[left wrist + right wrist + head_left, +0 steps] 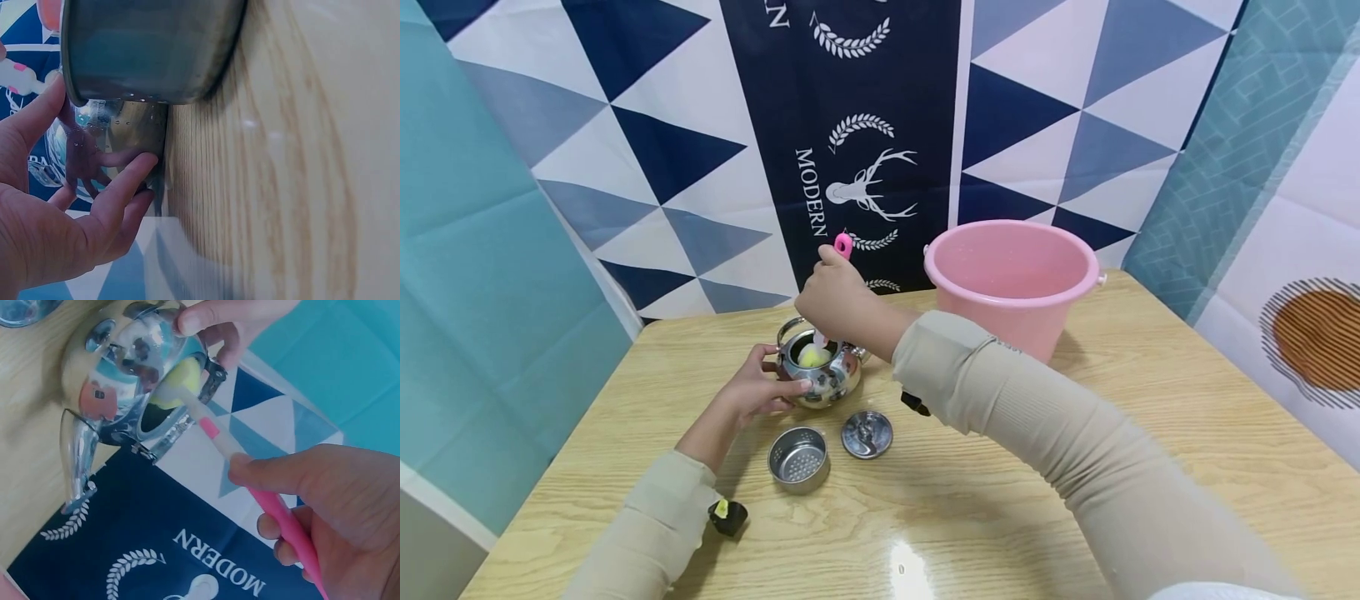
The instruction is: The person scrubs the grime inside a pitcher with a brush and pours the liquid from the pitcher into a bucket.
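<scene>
A shiny steel teapot (829,388) stands lidless on the table, its spout (78,456) on the right side. My left hand (758,387) holds the pot's left side, thumb near the rim and fingers against the wall, as the left wrist view shows. My right hand (844,298) grips the pink handle (289,528) of a sponge brush above the pot. The brush's yellow sponge head (184,380) sits inside the pot's mouth. In front lie a perforated steel strainer basket (799,460) and the round steel lid (867,434).
A pink bucket (1047,325) stands at the back right of the wooden table (970,508), near the right forearm. Behind the table hangs a patterned cloth (688,158). Large in the left wrist view, the strainer basket (150,53) partly hides the teapot.
</scene>
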`<move>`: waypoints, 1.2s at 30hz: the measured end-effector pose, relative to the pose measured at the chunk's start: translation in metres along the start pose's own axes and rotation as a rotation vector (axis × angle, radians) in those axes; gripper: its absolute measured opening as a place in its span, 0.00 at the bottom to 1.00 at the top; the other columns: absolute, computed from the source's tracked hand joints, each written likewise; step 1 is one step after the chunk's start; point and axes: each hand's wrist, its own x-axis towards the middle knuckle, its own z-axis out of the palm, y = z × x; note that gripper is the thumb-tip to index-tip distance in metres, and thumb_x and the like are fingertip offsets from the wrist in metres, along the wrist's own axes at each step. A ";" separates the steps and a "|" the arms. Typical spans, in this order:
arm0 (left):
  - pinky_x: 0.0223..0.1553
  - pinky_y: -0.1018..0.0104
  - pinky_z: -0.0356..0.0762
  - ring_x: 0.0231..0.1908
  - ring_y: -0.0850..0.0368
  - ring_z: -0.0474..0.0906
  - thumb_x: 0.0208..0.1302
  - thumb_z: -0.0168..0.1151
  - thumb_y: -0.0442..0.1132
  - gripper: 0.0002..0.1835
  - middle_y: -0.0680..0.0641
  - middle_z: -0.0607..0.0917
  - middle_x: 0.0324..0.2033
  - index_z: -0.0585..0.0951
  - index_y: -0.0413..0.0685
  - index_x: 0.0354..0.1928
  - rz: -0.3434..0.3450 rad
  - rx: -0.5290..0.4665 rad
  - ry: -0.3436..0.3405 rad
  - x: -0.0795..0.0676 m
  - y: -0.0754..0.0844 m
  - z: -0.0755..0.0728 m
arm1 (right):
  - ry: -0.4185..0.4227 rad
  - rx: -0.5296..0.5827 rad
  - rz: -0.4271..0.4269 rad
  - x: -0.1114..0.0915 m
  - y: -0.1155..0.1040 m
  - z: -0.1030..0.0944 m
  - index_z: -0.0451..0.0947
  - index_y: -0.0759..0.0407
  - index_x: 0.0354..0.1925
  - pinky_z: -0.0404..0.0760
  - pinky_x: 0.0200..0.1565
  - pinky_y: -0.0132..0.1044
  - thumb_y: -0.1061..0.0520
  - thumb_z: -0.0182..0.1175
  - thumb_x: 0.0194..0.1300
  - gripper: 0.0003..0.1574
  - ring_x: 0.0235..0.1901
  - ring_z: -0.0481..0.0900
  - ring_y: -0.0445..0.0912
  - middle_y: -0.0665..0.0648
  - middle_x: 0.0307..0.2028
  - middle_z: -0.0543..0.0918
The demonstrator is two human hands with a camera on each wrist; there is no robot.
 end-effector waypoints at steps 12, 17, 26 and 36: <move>0.45 0.55 0.85 0.43 0.46 0.78 0.59 0.70 0.34 0.48 0.33 0.55 0.64 0.47 0.48 0.71 -0.007 0.007 -0.007 0.001 -0.001 0.001 | 0.051 -0.085 0.024 0.013 -0.012 0.010 0.85 0.42 0.40 0.56 0.51 0.45 0.52 0.52 0.71 0.13 0.38 0.70 0.46 0.45 0.37 0.84; 0.42 0.56 0.85 0.42 0.47 0.78 0.58 0.71 0.34 0.48 0.32 0.55 0.64 0.48 0.47 0.71 -0.005 0.005 -0.009 0.004 -0.002 0.001 | 0.044 -0.123 0.051 0.015 -0.011 0.015 0.85 0.42 0.41 0.56 0.52 0.45 0.55 0.50 0.73 0.16 0.40 0.70 0.46 0.46 0.38 0.84; 0.42 0.56 0.85 0.42 0.46 0.78 0.58 0.70 0.32 0.46 0.32 0.56 0.63 0.49 0.46 0.70 0.007 0.008 -0.008 0.005 -0.002 -0.001 | 0.037 -0.144 0.053 0.007 -0.001 0.014 0.86 0.41 0.40 0.57 0.53 0.46 0.56 0.50 0.72 0.17 0.40 0.73 0.47 0.44 0.38 0.85; 0.43 0.56 0.85 0.42 0.48 0.78 0.58 0.71 0.32 0.46 0.32 0.57 0.62 0.50 0.46 0.70 0.007 0.011 -0.002 0.007 -0.003 0.000 | 0.009 -0.090 -0.002 -0.001 0.006 0.009 0.86 0.42 0.39 0.57 0.53 0.46 0.53 0.56 0.67 0.11 0.38 0.74 0.46 0.45 0.37 0.85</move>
